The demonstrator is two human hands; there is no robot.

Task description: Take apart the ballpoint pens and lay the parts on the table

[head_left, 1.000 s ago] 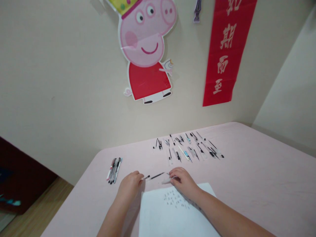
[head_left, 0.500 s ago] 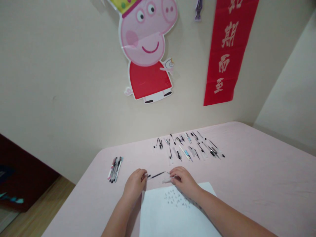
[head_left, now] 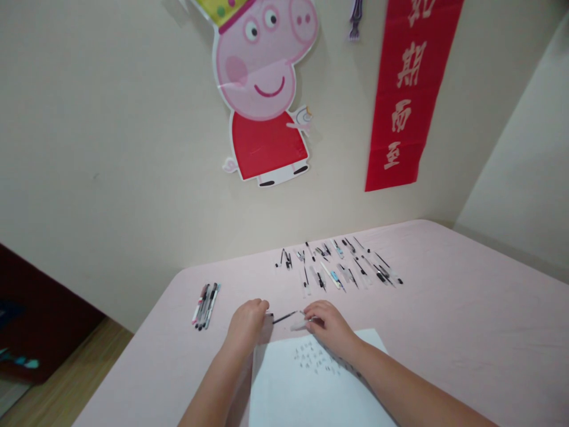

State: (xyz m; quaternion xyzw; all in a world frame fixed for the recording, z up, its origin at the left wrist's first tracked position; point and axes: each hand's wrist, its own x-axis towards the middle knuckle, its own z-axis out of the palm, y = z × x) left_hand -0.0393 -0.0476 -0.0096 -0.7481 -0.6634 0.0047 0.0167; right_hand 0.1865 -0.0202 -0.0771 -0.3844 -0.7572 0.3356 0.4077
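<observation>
My left hand (head_left: 248,320) is closed, its fingers curled just above the table. Whatever it grips is hidden; a small dark piece (head_left: 272,315) shows beside its fingertips. Between my hands lies a thin black pen refill (head_left: 284,317), slanting up to the right. With fingers pinched, my right hand (head_left: 328,320) has a small, pale pen part (head_left: 302,312) at its fingertips, too small to make out fully. Below those fingers is a clear pen barrel (head_left: 297,325), partly covered by the hand. My right forearm crosses a white sheet of paper (head_left: 306,391) bearing rows of small handwritten marks.
Several whole pens (head_left: 207,306) lie side by side at the left. Toward the wall, many loose pen parts (head_left: 335,276) are spread in rows on the pink tablecloth (head_left: 466,320). A pig cutout (head_left: 269,145) and a red banner (head_left: 400,118) hang on the wall.
My left hand has shifted slightly up and turned, its fingertips lifting away from the small dark piece. My right hand stays almost still. The whole view has moved a little.
</observation>
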